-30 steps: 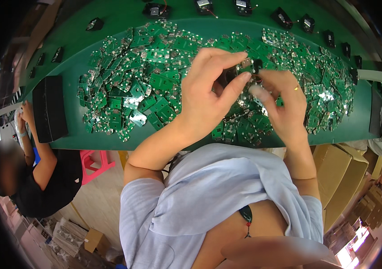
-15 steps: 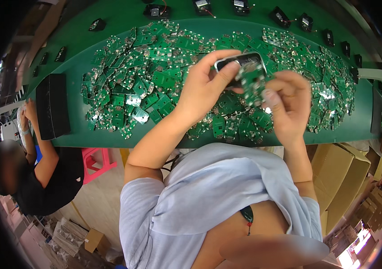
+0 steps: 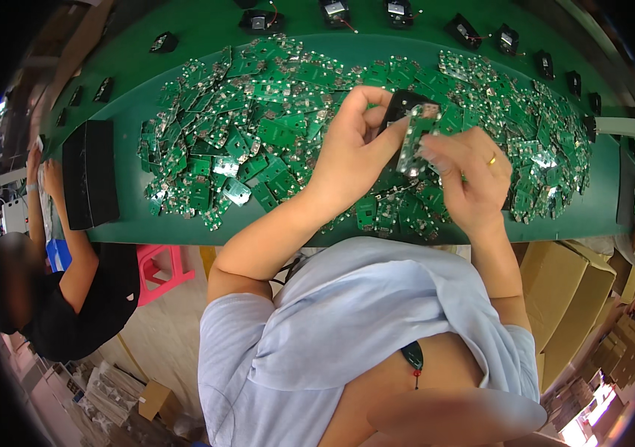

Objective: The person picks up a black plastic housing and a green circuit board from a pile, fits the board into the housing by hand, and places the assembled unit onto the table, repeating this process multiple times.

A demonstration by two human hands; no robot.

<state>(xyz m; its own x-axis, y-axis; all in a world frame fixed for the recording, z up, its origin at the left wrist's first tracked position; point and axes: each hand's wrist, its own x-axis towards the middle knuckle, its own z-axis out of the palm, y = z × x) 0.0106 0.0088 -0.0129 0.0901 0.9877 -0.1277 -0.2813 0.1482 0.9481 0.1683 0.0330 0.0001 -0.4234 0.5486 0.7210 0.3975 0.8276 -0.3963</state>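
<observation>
A long green work table (image 3: 129,179) carries a wide heap of green printed circuit boards with silver components (image 3: 280,127), spread between its left and right ends. A brown cardboard box (image 3: 567,298) stands below the near edge at right; its contents cannot be made out. By the left edge sits a black rectangular box (image 3: 91,175), its interior hidden. Along the far edge, small black plastic housings (image 3: 261,22) hold silver metal blocks, some with red wires; the farthest are cut off. Over the table's middle, right of centre, the left hand (image 3: 354,153) is clamped on a black plastic casing (image 3: 404,100), largely covered by fingers. A single narrow green board (image 3: 412,145) stands against it; the right hand's (image 3: 477,175) fingertips touch it, blur obscuring whether they grip. Compared with half a second earlier, the casing's pale rim shows less and the board appears narrower.
</observation>
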